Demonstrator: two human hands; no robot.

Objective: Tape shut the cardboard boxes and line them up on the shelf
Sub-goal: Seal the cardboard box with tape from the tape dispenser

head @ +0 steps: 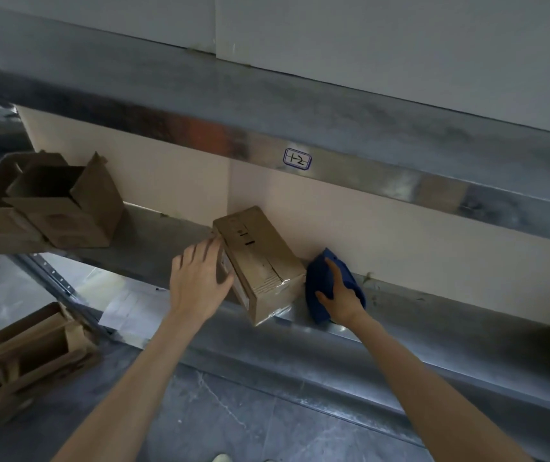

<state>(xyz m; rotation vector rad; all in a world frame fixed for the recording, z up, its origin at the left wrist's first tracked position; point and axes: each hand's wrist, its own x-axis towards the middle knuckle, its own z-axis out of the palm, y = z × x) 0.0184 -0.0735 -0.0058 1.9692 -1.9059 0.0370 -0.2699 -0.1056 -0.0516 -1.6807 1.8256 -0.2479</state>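
Head view: your left hand [200, 281] lays straight, released fingers [202, 253] against the left side of the taped box [263, 261], which lies at centre on the shelf [433, 311]. Just beside it at 3 o'clock, your right hand [341, 296] grasps a blue cloth [316, 275]. Open boxes [67, 208] stand at 9 o'clock.

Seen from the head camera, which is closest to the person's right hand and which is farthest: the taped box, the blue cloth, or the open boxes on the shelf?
From the right hand:
1. blue cloth, directly under it, touching.
2. taped box, just to its left.
3. open boxes, far left on the shelf.
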